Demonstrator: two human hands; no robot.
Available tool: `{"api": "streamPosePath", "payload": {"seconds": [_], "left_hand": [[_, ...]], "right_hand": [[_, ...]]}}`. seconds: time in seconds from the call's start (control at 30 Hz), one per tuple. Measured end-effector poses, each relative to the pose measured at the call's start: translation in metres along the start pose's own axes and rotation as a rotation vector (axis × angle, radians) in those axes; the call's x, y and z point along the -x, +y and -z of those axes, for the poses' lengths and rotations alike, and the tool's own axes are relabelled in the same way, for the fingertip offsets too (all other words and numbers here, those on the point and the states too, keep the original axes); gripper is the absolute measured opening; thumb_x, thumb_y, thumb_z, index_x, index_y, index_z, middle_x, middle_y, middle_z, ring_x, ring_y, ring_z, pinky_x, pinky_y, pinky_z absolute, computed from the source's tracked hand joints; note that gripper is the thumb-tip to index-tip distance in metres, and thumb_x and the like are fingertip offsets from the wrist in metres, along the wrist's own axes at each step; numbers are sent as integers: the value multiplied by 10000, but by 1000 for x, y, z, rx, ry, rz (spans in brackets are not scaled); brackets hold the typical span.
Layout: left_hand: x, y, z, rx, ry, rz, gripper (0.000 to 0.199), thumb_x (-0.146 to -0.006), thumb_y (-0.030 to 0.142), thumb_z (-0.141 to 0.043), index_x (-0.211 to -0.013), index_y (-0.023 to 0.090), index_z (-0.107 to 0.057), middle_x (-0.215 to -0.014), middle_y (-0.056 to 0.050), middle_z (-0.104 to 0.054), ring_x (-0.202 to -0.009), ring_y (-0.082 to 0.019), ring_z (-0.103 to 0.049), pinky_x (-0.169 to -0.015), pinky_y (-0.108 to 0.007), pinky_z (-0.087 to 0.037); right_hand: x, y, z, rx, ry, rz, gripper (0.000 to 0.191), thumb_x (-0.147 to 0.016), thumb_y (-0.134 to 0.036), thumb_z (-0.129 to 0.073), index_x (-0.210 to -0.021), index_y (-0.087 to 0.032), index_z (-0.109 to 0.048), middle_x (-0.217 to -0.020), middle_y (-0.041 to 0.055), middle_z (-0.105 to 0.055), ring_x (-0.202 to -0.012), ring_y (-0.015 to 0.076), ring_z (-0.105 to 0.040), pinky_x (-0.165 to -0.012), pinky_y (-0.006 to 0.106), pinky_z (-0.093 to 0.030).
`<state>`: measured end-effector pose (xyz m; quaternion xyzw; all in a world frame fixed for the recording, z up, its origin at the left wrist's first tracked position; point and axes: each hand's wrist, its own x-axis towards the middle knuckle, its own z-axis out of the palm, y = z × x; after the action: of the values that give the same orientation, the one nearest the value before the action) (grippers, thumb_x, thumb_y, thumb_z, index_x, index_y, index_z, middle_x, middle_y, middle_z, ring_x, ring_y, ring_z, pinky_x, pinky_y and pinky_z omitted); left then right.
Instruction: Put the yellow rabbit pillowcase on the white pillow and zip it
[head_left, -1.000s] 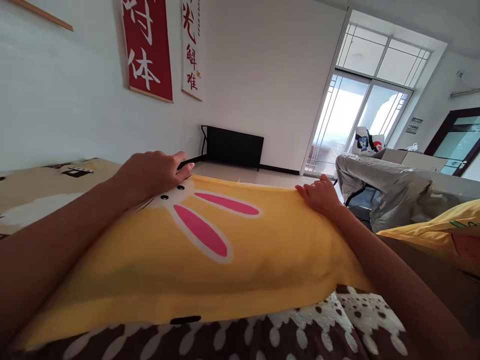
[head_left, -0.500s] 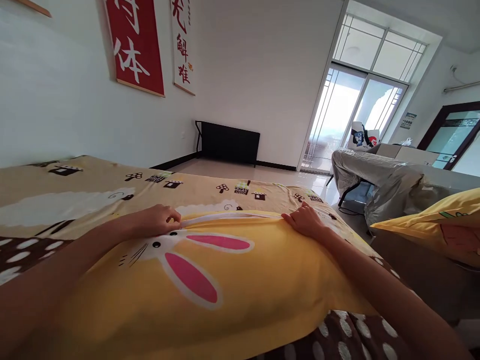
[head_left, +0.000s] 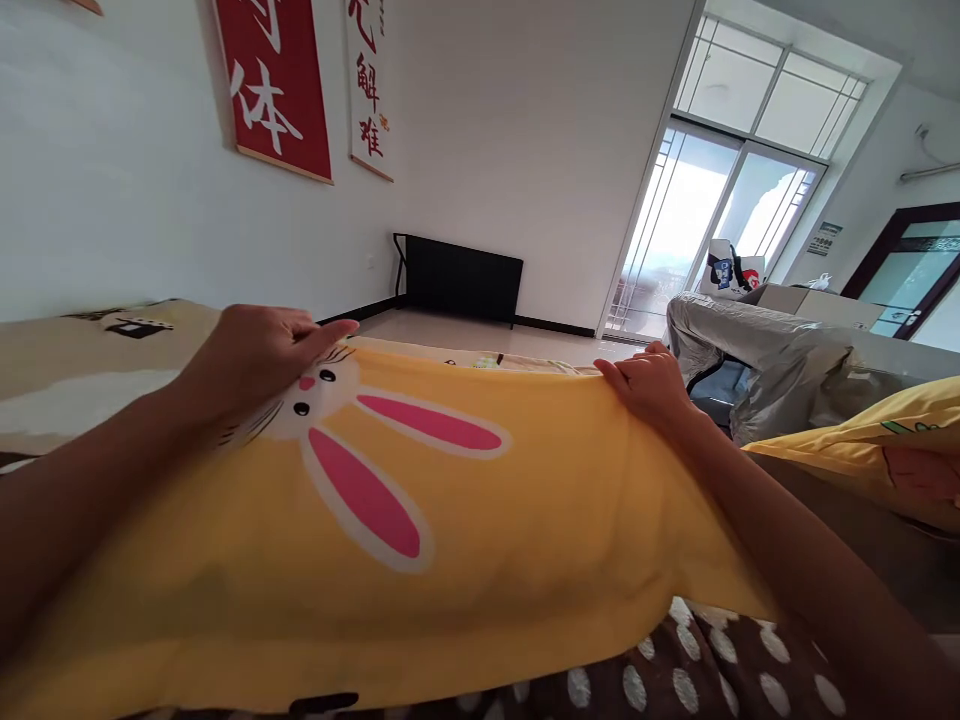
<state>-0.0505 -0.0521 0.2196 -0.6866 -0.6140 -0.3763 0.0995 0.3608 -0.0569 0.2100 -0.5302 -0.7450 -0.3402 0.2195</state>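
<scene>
A yellow pillowcase [head_left: 555,500] with a white rabbit print and pink ears stretches between my two hands. My left hand [head_left: 266,345] is closed on its far edge near the rabbit's face, thumb on top. At the right, my right hand [head_left: 649,382] pinches the same edge, which is pulled fairly straight and raised. The near part of the cloth droops toward me over a brown blanket with white dots [head_left: 682,660]. Whether anything is inside the pillowcase cannot be made out.
A beige patterned bed cover [head_left: 82,400] lies beyond, on the left. To the right are another yellow printed cloth [head_left: 885,450] and furniture under grey plastic sheeting [head_left: 787,350]. A black folded panel [head_left: 461,280] leans on the back wall, near a glass sliding door [head_left: 697,220].
Both my hands have lifted the pillowcase's far edge up off the bed cover. The cloth is now tauter, and the white strip along its opening no longer shows.
</scene>
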Motion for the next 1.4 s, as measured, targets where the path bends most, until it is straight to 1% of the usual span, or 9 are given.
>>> {"api": "streamPosePath", "payload": {"seconds": [0.17, 0.37, 0.47, 0.63, 0.77, 0.9, 1.1, 1.23, 1.4], "left_hand": [[-17, 9, 5, 44, -62, 105, 613, -851, 575, -388, -477, 93, -450, -454, 70, -444, -542, -31, -397, -624, -139, -259], [2, -31, -95, -19, -381, 31, 675, -831, 684, -321, -458, 137, -447, -397, 19, -416, -520, -110, -443, -590, -201, -249], [31, -42, -147, 19, -535, 49, 671, -836, 685, -251, -517, 162, -525, -527, -33, -552, -586, -180, -528, -580, -243, -284], [57, -45, -171, 67, -612, 100, 653, -867, 628, -194, -619, 181, -600, -696, -82, -656, -725, -247, -599, -630, -285, -348], [47, -38, -146, 27, -577, 87, 600, -882, 589, -217, -748, 170, -625, -781, -89, -676, -792, -257, -607, -653, -288, -353], [28, -24, -94, 8, -497, 159, 547, -898, 583, -211, -878, 176, -575, -500, 31, -539, -561, -187, -557, -631, -259, -352], [30, 5, -59, -173, -471, 61, 562, -889, 584, -193, -874, 188, -592, -606, -8, -605, -566, -216, -571, -608, -303, -375], [56, 68, -71, -22, -391, -418, 455, -934, 462, -239, -903, 175, -591, -914, -77, -667, -853, -238, -607, -765, -349, -431], [79, 167, -105, 82, -624, -1089, 273, -837, 425, -566, -964, 184, -583, -971, -55, -651, -905, -225, -592, -839, -343, -461]], "right_hand": [[-5, 5, -12, 14, -117, 32, 674, -974, -474, -251, -518, -179, -651, -497, 45, -599, -526, 140, -493, -764, 317, -306], [28, -20, -103, -126, -473, -24, 559, -940, -477, -378, -619, -154, -701, -621, 115, -665, -712, 209, -599, -790, 329, -351], [63, -44, -154, -183, -509, -86, 505, -951, -420, -392, -646, -161, -701, -658, 103, -679, -722, 184, -608, -728, 285, -377], [101, -65, -189, -263, -474, -205, 543, -994, -303, -298, -617, -164, -663, -657, 82, -663, -668, 139, -587, -685, 250, -367], [102, -57, -178, -316, -464, -220, 548, -994, -326, -291, -604, -166, -640, -658, 83, -648, -661, 138, -578, -680, 250, -351], [80, -25, -132, -357, -502, -149, 575, -962, -474, -313, -567, -173, -603, -603, 57, -604, -637, 145, -537, -646, 263, -321], [32, 13, -41, -443, -897, 8, 504, -876, -505, -442, -531, -156, -555, -513, -13, -451, -493, 91, -333, -499, 251, -217], [16, -15, -36, -274, -925, -16, 131, -694, -261, -635, -647, -140, -644, -690, 35, -604, -547, 102, -417, -482, 235, -236], [29, -35, -72, -298, -740, -178, 140, -691, -251, -633, -596, -150, -652, -632, 45, -622, -528, 111, -441, -482, 252, -228]]}}
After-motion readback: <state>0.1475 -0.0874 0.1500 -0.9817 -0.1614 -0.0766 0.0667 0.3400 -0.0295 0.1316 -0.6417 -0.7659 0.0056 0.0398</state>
